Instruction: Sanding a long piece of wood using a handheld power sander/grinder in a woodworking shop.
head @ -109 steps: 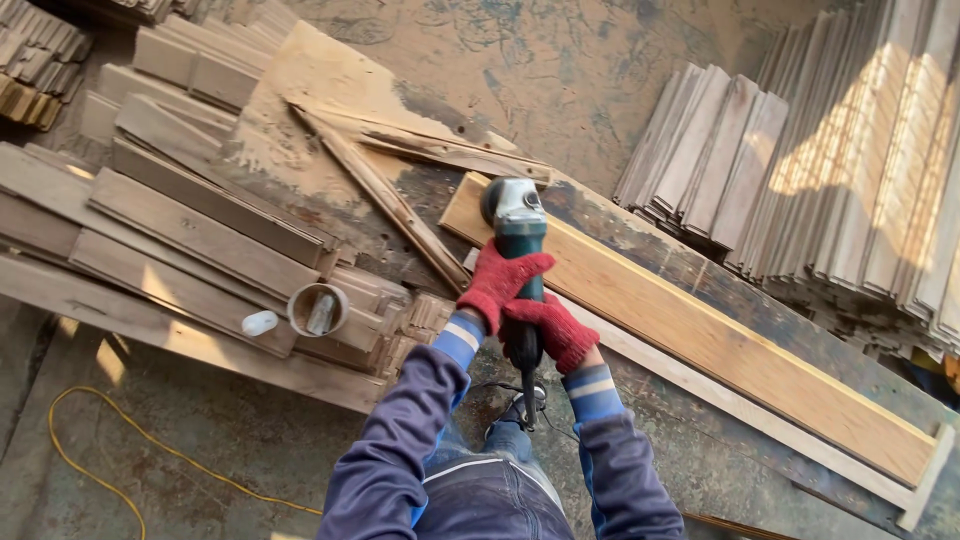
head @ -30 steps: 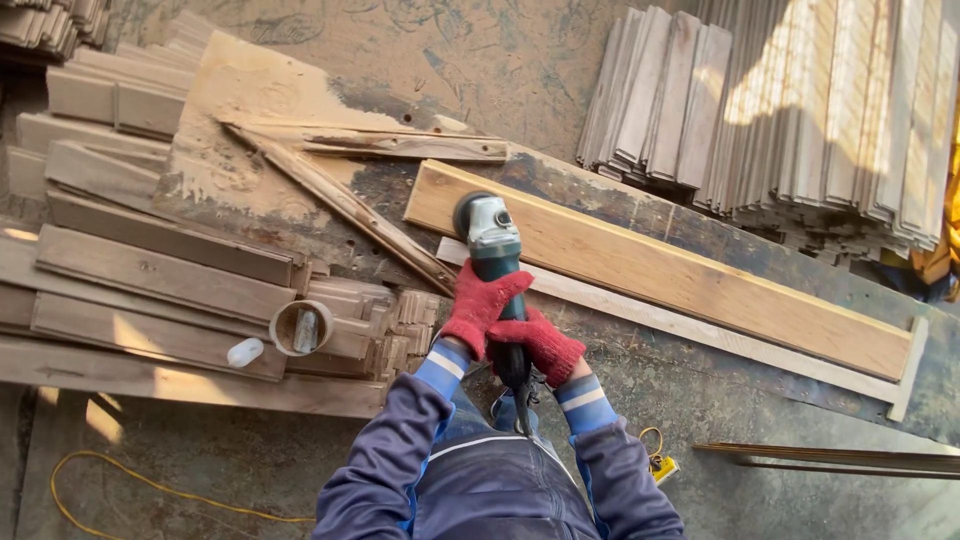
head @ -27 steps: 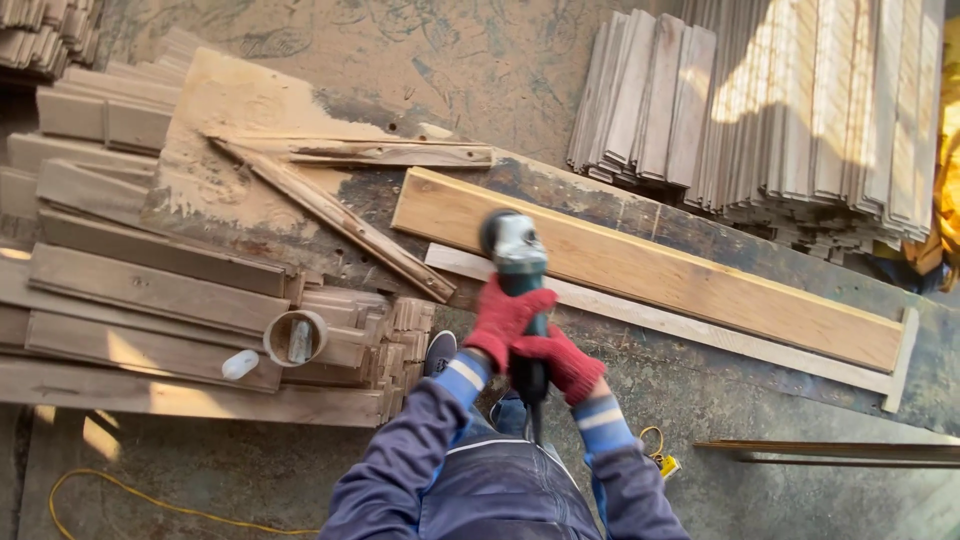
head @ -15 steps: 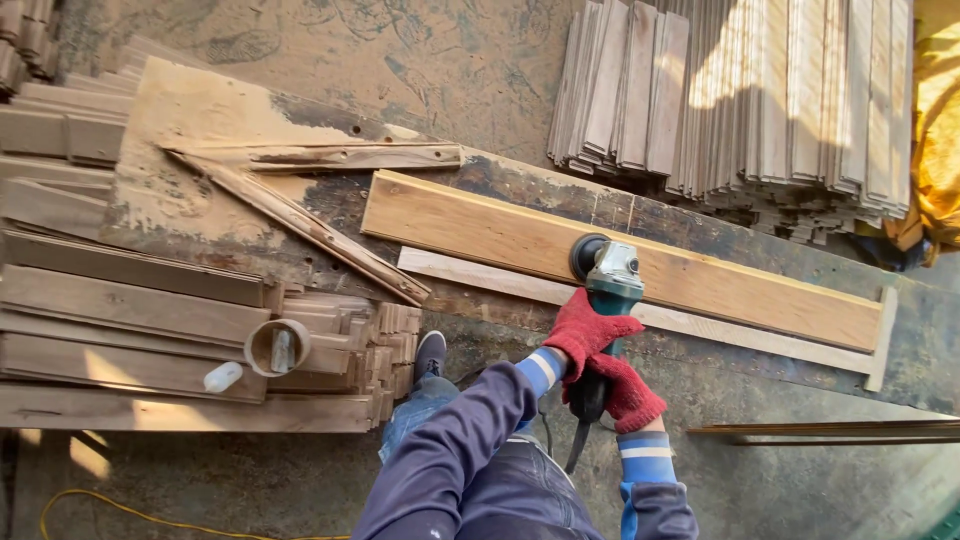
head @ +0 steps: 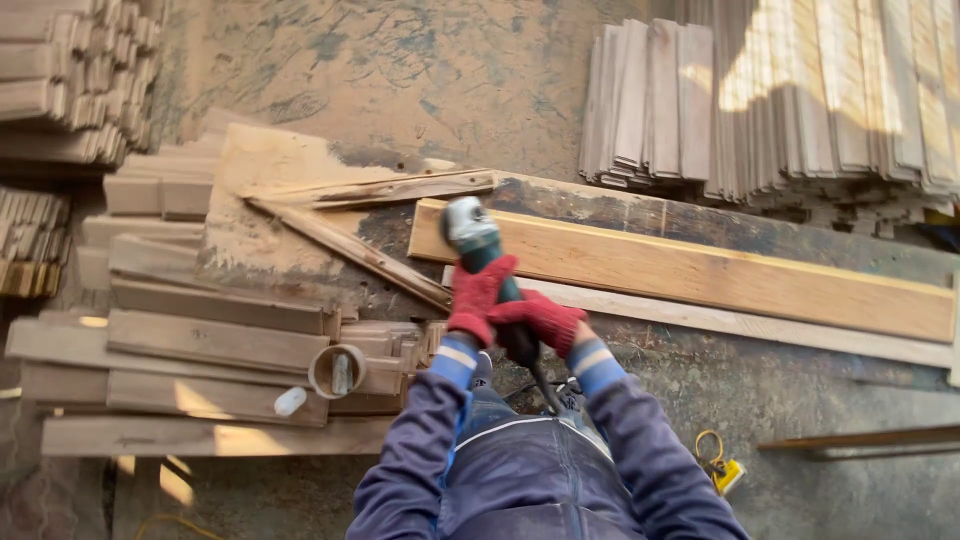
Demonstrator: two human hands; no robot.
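I hold a green and grey angle grinder with both hands in red knit gloves. My left hand grips the body just behind the head. My right hand wraps the rear handle, where the black cord leaves. The grinder's head rests on the left end of a long pale plank lying on a dark, worn workbench. A thin pale strip lies along the plank's near side.
Rough boards are piled at the left, with a short tube and a small white bottle on them. Two splintered slats cross a dusty board. Stacks of thin slats lean at the back right. A yellow cord lies by the bench.
The grinder moved right along the plank, then came back to its left end. My view shifted, showing more of the board pile at the left.
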